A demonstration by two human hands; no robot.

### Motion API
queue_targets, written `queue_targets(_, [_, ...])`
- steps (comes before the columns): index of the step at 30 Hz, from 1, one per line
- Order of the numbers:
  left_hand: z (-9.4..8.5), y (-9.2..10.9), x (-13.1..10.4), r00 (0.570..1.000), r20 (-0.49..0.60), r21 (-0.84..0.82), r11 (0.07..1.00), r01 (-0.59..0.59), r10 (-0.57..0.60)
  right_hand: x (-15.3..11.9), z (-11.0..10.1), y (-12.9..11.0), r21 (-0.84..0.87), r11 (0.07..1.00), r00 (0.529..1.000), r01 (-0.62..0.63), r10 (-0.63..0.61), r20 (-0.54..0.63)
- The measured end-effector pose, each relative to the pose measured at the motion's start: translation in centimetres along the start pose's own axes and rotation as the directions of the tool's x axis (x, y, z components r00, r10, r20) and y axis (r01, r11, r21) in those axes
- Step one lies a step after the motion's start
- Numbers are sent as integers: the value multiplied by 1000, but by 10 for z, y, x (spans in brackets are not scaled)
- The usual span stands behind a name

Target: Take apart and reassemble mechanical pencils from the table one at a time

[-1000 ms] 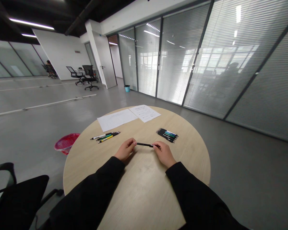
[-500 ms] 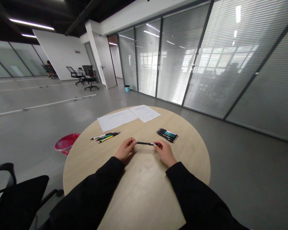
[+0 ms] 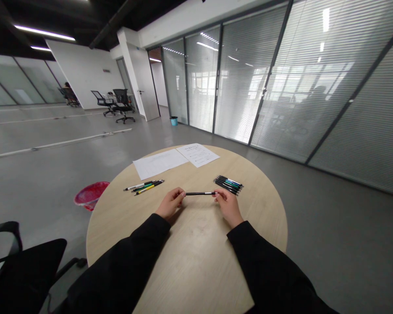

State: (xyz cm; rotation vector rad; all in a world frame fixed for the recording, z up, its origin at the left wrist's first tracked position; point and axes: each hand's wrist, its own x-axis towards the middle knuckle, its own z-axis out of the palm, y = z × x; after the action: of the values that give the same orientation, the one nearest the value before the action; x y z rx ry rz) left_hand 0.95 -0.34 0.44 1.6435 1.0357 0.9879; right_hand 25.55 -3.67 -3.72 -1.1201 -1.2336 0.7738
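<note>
The left hand (image 3: 170, 204) pinches one end of the pen (image 3: 199, 193) between thumb and forefinger, the other fingers curled in toward the palm. The right hand (image 3: 228, 206) pinches the opposite end, thumb and forefinger meeting near the pen's silver band, the back of the hand turned up and outward. Between the two grips the pen lies nearly level, crosswise to the body, its dark barrel bare in the middle; whether it touches the table (image 3: 196, 261) beneath, I cannot tell.

Both wrists are low over the wood. The left sleeve (image 3: 127, 257) slants up from the lower left and the right sleeve (image 3: 268, 266) from the lower right, so the forearms converge on the pen, with the hands well apart.

Beyond the left grip and further left, the loose pens (image 3: 146, 187) lie in a small bunch, white, green and yellow among them. Just beyond the right grip is the pen row (image 3: 228, 185), mostly dark barrels side by side. Farther out past both grips lie the left sheet (image 3: 160, 163) and the right sheet (image 3: 198, 155), the latter printed.
</note>
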Motion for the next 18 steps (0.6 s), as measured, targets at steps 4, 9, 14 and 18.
queue_targets(4, [-1, -2, 0, 1000, 3, -15, 1000, -9, 9, 0, 0, -4, -10, 1000, 999, -5, 4, -44])
queue_targets(9, [-1, -8, 1, 999, 27, -14, 999, -41, 41, 0, -1, -5, -29, 1000, 999, 6, -8, -47])
queue_targets(14, [1, -4, 0, 999, -3, -10, 999, -48, 48, -1, -1, -4, -78, 997, 999, 21, -25, -48])
queue_targets(18, [2, -1, 0, 998, -23, -41, 997, -60, 59, -2, -1, -6, -114, 993, 997, 28, -35, -62])
